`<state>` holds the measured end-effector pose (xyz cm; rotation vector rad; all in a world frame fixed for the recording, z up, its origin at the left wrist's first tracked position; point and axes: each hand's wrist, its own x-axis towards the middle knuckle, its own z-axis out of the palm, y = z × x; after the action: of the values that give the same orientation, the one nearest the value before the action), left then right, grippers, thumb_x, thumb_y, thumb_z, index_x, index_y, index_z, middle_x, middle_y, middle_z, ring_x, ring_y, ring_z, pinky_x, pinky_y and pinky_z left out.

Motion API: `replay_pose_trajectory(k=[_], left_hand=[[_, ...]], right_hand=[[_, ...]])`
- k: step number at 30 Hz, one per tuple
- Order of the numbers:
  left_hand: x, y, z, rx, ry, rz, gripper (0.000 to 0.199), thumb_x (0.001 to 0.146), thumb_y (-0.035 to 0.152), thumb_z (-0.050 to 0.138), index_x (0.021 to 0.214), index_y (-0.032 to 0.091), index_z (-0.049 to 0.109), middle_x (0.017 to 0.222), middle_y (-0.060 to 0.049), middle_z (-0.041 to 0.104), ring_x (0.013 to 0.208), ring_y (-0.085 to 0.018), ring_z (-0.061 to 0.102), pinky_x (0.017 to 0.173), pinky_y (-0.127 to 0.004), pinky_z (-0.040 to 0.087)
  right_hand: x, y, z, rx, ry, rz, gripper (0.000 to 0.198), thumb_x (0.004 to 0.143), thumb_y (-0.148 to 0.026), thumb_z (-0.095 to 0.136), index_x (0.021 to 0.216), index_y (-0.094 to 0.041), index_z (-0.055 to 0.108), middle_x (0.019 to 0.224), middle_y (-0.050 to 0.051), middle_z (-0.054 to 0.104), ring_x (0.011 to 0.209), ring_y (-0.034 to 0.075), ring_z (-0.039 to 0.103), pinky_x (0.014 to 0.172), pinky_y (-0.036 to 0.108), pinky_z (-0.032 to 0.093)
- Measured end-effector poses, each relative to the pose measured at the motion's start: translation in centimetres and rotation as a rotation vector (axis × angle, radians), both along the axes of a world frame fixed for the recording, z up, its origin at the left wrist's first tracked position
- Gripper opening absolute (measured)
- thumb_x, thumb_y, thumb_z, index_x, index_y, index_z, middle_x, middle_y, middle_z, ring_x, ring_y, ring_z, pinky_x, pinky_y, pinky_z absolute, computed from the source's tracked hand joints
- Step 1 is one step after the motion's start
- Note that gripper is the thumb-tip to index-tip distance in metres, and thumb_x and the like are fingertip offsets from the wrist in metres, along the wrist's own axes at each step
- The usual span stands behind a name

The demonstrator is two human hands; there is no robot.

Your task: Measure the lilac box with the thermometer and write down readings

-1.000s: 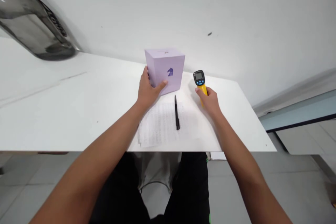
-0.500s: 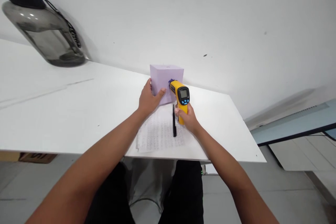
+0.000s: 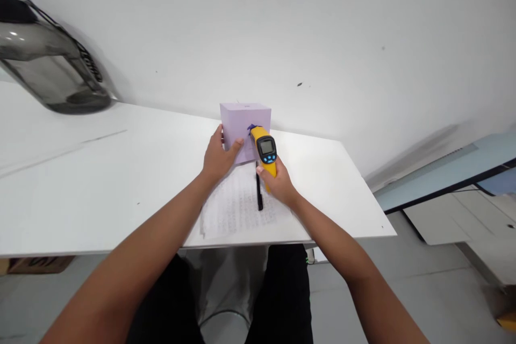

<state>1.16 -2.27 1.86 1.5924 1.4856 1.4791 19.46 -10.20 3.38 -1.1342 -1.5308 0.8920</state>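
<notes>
Where the white table [image 3: 80,188] meets the wall [image 3: 342,27]: printed sheets [image 3: 226,217] lie near its front edge.
Bottle [image 3: 44,72]: grey, further left, cropped more by the frame than half a second ago.
Lilac box [image 3: 237,118]: on the table near the wall, as before.
Left hand [image 3: 217,158]: still grips the box, thumb on its front face.
Right hand [image 3: 280,185]: wrapped around the yellow thermometer [image 3: 264,142], a second ago apart at the box's right, now before its front; contact cannot be told.
Pen [image 3: 259,193]: on the sheets, partly hidden.
</notes>
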Motion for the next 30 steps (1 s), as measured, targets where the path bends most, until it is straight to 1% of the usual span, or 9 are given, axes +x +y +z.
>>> replay_pose_trajectory(k=[3,5,15,19,22,23,25,27,30], left_hand=[[0.0,-0.2,0.4,-0.064,-0.006,-0.001,0.089,0.078,0.065,0.066,0.151,0.022,0.040,0.141,-0.017,0.058,0.119,-0.030,0.061,0.103,-0.048,0.049],[0.0,-0.2,0.6,-0.075,-0.017,0.000,0.088,0.077,0.064,0.067,0.150,0.022,0.040,0.142,-0.017,0.057,0.120,-0.030,0.061,0.103,-0.048,0.049],[-0.1,-0.2,0.6,-0.071,-0.006,-0.024,0.087,0.079,0.064,0.066,0.150,0.022,0.038,0.143,-0.017,0.055,0.122,-0.031,0.060,0.102,-0.048,0.050],[-0.2,-0.2,0.5,-0.071,-0.012,-0.032,0.085,0.079,0.064,0.066,0.149,0.025,0.039,0.142,-0.016,0.055,0.122,-0.030,0.059,0.102,-0.048,0.050],[-0.2,-0.4,0.6,-0.074,-0.020,-0.037,0.086,0.079,0.064,0.067,0.150,0.024,0.038,0.143,-0.016,0.054,0.123,-0.030,0.059,0.102,-0.048,0.049],[-0.2,-0.5,0.6,-0.078,-0.023,-0.040,0.086,0.080,0.064,0.066,0.150,0.024,0.037,0.143,-0.016,0.054,0.123,-0.030,0.058,0.102,-0.048,0.049],[-0.2,-0.6,0.7,-0.088,-0.025,-0.047,0.086,0.080,0.064,0.066,0.151,0.025,0.037,0.144,-0.016,0.053,0.123,-0.031,0.058,0.101,-0.049,0.050],[-0.2,-0.6,0.7,-0.092,-0.025,-0.046,0.086,0.080,0.065,0.066,0.151,0.025,0.037,0.145,-0.016,0.053,0.124,-0.031,0.057,0.100,-0.050,0.050],[-0.2,-0.5,0.7,-0.081,-0.037,-0.047,0.086,0.080,0.065,0.068,0.150,0.026,0.038,0.144,-0.016,0.053,0.123,-0.032,0.057,0.100,-0.051,0.050]], right_hand=[[0.0,-0.3,0.1,0.092,-0.061,-0.156,0.048,0.078,-0.041,0.069,0.117,-0.022,0.050,0.092,0.001,0.060,0.077,0.017,0.055,0.073,0.033,0.049],[0.1,-0.3,0.0,0.111,-0.077,-0.207,0.053,0.077,-0.039,0.068,0.122,-0.022,0.047,0.095,0.002,0.061,0.078,0.018,0.057,0.072,0.034,0.050],[0.4,-0.2,-0.2,0.125,-0.060,-0.189,0.052,0.079,-0.037,0.066,0.124,-0.021,0.045,0.097,0.003,0.063,0.078,0.018,0.059,0.072,0.034,0.050],[0.5,0.0,-0.1,0.128,-0.074,-0.212,0.053,0.081,-0.044,0.066,0.125,-0.021,0.047,0.100,0.005,0.063,0.082,0.019,0.059,0.074,0.034,0.049],[1.7,0.5,0.4,0.113,-0.108,-0.269,0.064,0.086,-0.053,0.064,0.136,-0.019,0.044,0.101,0.006,0.063,0.082,0.019,0.060,0.074,0.032,0.048],[2.3,0.7,0.6,0.097,-0.144,-0.296,0.067,0.089,-0.056,0.061,0.141,-0.019,0.041,0.098,0.005,0.063,0.080,0.018,0.060,0.073,0.031,0.047],[3.6,1.1,1.2,0.045,-0.315,-0.340,0.065,0.096,-0.058,0.050,0.146,-0.019,0.039,0.097,0.006,0.065,0.080,0.019,0.060,0.072,0.031,0.046],[4.8,1.3,1.7,-0.006,-0.619,-0.389,0.057,0.100,-0.055,0.048,0.145,-0.020,0.046,0.105,0.009,0.067,0.088,0.022,0.062,0.075,0.032,0.044],[5.9,1.7,1.7,-0.078,-1.060,-0.459,0.048,0.101,-0.051,0.052,0.138,-0.021,0.056,0.112,0.013,0.068,0.100,0.026,0.062,0.080,0.034,0.041]])
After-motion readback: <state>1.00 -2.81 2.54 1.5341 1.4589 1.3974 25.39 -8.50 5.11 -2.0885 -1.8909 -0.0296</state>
